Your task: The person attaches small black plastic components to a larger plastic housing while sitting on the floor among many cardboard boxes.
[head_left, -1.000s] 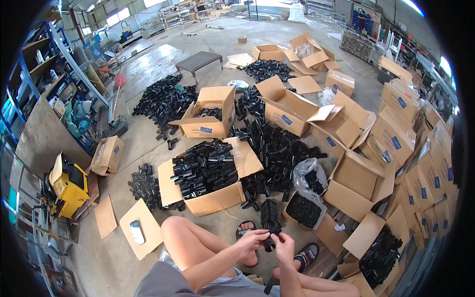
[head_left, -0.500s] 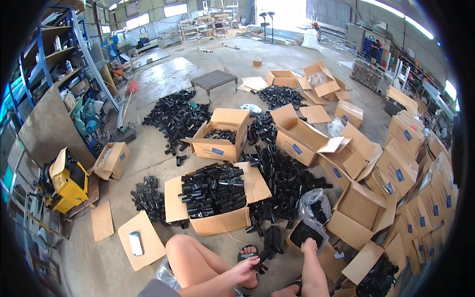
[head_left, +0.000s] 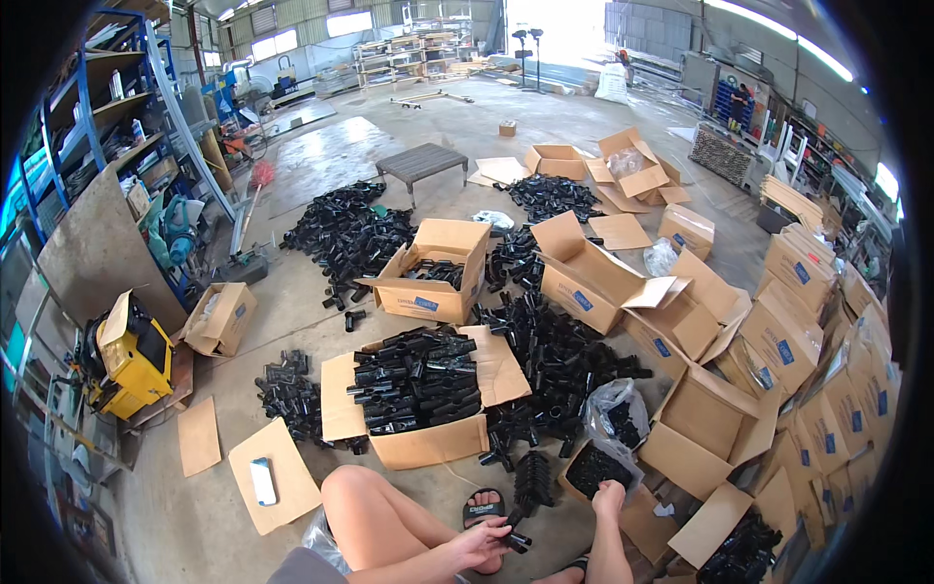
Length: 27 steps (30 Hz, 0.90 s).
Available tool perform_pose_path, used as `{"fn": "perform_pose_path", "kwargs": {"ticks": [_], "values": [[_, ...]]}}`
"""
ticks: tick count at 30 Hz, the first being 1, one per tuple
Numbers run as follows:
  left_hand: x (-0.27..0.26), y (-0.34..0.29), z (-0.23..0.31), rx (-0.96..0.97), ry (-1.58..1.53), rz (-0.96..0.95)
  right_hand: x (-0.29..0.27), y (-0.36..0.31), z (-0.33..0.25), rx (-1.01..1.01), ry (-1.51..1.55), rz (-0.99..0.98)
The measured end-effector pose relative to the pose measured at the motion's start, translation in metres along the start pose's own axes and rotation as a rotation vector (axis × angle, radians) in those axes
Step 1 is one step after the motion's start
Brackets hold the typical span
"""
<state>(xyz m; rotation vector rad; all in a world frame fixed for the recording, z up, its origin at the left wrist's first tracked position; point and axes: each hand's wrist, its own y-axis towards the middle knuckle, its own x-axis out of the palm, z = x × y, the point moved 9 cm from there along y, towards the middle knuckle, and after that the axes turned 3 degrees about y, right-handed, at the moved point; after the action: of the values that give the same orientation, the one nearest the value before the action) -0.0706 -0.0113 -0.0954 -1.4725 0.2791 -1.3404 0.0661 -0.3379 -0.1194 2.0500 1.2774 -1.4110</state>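
Observation:
My left hand (head_left: pixel 482 542), fingers closed, grips a black tube fitting (head_left: pixel 519 541) low in the picture, over my sandalled foot. My right hand (head_left: pixel 609 497) is closed at the near edge of a small carton filled with tiny black parts (head_left: pixel 592 470); whatever its fingers hold is too small to make out. Between the hands, a stacked row of black fittings (head_left: pixel 532 479) stands on the floor. Just beyond my knees, an open carton (head_left: pixel 428 447) is heaped with black tube fittings (head_left: pixel 416 380). A clear plastic bag (head_left: pixel 621 414) with black parts lies behind the small carton.
Loose piles of black fittings (head_left: pixel 350 229) spread over the concrete floor. Open cartons (head_left: pixel 707 419) crowd the right, beside stacked closed boxes (head_left: pixel 837 419). At left are a phone (head_left: pixel 264 482) on cardboard, a yellow machine (head_left: pixel 136 365) and blue shelving (head_left: pixel 83 127). A low table (head_left: pixel 422 161) stands farther off.
My right hand has drawn back slightly toward me from the small parts in the carton. My left hand has dropped a little, and the fitting in it has turned.

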Motion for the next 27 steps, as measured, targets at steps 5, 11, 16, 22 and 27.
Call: {"fn": "perform_pose_path", "kwargs": {"ticks": [5, 11, 16, 22, 27], "values": [[0.039, -0.001, 0.025, 0.202, 0.233, 0.008, -0.038, -0.072, -0.033, -0.006, 1.012, -0.097], [0.076, -0.001, 0.059, 0.409, 0.198, -0.031, -0.067, -0.08, -0.045, -0.082, 0.64, 0.173], [0.037, 0.005, 0.057, 0.327, 0.135, -0.109, -0.017, -0.09, 0.073, 0.214, 0.556, 0.142], [-0.009, -0.033, 0.06, 0.323, 0.064, 0.077, 0.065, -0.127, 0.058, 0.215, 0.345, -0.123], [-0.023, -0.046, 0.063, 0.314, 0.048, 0.103, 0.136, -0.182, 0.006, -0.306, 0.055, -0.588]]}}
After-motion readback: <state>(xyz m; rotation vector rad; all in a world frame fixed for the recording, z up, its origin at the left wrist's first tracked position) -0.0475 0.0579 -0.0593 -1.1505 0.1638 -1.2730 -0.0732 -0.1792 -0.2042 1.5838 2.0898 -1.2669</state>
